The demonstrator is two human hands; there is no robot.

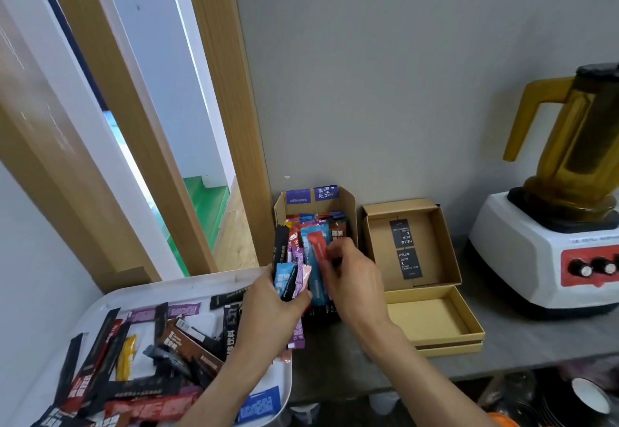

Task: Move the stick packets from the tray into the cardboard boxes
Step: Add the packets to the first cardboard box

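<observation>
While the left hand [271, 309] grips a bundle of stick packets [290, 280] (blue, purple, black) at the near edge of the first cardboard box [348, 207], the right hand [351, 279] pinches a red packet [317, 248] by its lower end, w/ the upper end resting among packets standing in that box.

Progress, est.: approx. mid-way.

Done: the first box, set against the wall, looks well filled w/ upright packets of mixed colours.

In hand: the bundle plus the red packet, both at or over the box, neither let go.

Left to do: many loose packets [167, 353] lie heaped on the white tray [201, 287], mostly black, brown and purple, w/ one yellow and one blue near the front rim. The tray lies just beside the first box at the left end of the bench [519, 336].

The second cardboard box [432, 319], right of the first, lies open: two black cards [407, 249] in its far half, near half bare, no packets seen inside. It prob. takes the remainder. A blender [552, 225] stands at far right, well apart.
</observation>
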